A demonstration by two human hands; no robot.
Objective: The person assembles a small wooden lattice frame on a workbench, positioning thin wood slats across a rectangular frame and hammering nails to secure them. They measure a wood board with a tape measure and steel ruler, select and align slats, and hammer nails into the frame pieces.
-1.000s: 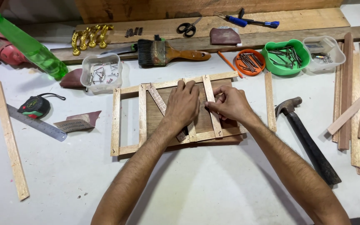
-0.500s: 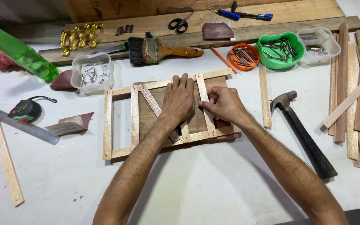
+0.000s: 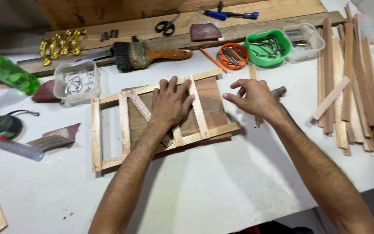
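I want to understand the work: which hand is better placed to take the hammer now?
The right hand. It hovers open just beside the hammer, whose head peeks out behind it, while the left hand lies flat on the wooden frame, holding it down.

Hammer (image 3: 278,92) mostly behind right hand (image 3: 254,99)

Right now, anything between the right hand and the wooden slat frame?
Nothing visible. The right hand hovers open just off the right end of the wooden slat frame, with only bare white table between them. The left hand already presses flat on the frame's middle slats.
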